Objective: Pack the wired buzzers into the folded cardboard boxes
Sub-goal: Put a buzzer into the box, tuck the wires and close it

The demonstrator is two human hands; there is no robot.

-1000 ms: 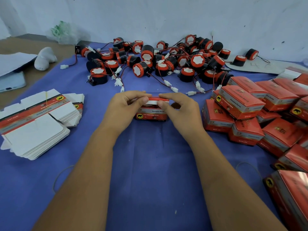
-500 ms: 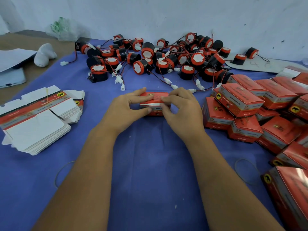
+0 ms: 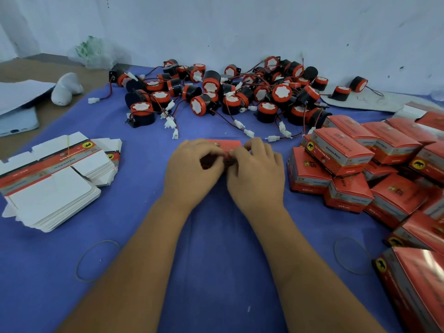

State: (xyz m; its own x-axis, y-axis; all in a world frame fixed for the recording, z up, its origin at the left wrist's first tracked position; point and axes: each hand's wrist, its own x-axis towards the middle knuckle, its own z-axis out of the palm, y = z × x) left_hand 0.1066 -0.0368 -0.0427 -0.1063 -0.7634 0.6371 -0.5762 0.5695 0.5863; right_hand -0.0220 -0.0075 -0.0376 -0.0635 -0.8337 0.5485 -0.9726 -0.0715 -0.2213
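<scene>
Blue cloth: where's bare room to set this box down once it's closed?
Bare cloth lies between the forearms and between the left hand and the flat box stack. Crowded: buzzer pile behind, packed boxes along the right. Rubber bands lie near both forearms.

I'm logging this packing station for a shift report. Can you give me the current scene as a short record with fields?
surface: blue cloth
in hand: red box, held by left hand and right hand
unpacked: buzzers heaped at the far side
flat stock: flat boxes stacked at left
done: closed boxes piled at right
loose: rubber band near left forearm
</scene>
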